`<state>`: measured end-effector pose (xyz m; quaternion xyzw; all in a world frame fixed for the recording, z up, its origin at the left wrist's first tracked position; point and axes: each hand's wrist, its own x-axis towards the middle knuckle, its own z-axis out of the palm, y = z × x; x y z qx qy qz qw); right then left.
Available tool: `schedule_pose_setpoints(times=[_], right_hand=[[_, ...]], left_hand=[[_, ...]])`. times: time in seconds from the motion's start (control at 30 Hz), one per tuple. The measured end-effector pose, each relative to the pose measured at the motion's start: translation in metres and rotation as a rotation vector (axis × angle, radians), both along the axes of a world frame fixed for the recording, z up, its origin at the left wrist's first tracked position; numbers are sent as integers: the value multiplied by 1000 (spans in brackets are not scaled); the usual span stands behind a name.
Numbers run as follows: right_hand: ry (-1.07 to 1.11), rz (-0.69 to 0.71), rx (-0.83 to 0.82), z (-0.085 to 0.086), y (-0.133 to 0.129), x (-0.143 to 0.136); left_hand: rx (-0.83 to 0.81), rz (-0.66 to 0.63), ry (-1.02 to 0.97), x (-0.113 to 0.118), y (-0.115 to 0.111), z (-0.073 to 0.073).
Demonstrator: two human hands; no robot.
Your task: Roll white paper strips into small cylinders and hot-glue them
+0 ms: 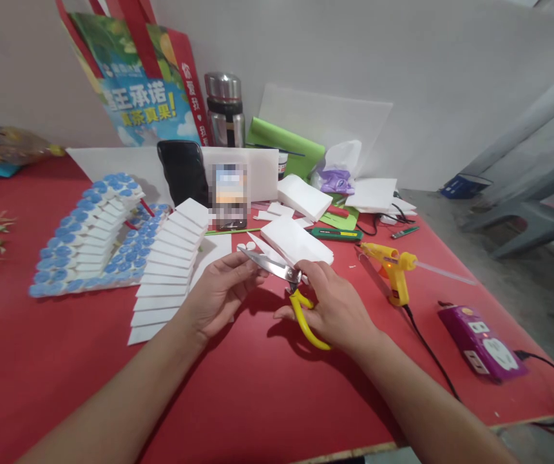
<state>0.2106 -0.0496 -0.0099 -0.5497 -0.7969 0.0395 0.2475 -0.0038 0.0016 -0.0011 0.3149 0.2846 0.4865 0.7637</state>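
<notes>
My right hand (339, 306) grips a pair of scissors (277, 265) with yellow handles, its fingers around the pivot and upper handles. The metal blades point left, over the fingers of my left hand (223, 290). That hand is closed at the blade tip; whatever is between its fingers is hidden or too small to name. Just behind the tip lie small white discs (247, 246). A white block (296, 240) rests beyond the scissors. Left of my left hand, white panels (165, 283) overlap in a curved, stair-like row.
A stepped piece covered in blue caps (78, 235) stands at left. On the right lie a yellow glue gun (393, 264), its cord, and a purple power strip (482, 345). A green utility knife (335, 234), phone (183, 180) and steel flask (226, 113) sit behind on the red table (257, 399).
</notes>
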Motion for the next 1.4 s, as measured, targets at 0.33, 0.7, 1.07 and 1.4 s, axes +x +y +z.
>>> schedule_pose_setpoints(times=[0.33, 0.7, 1.07, 1.4], right_hand=[[17, 29, 31, 1, -2, 3], [29, 43, 59, -2, -3, 4], [328, -150, 0, 6, 5, 11], [354, -204, -4, 6, 7, 15]], left_hand=[[-40, 5, 20, -2, 1, 1], [-88, 8, 31, -5, 3, 2], [-183, -39, -33, -8, 2, 6], [-105, -16, -24, -5, 2, 4]])
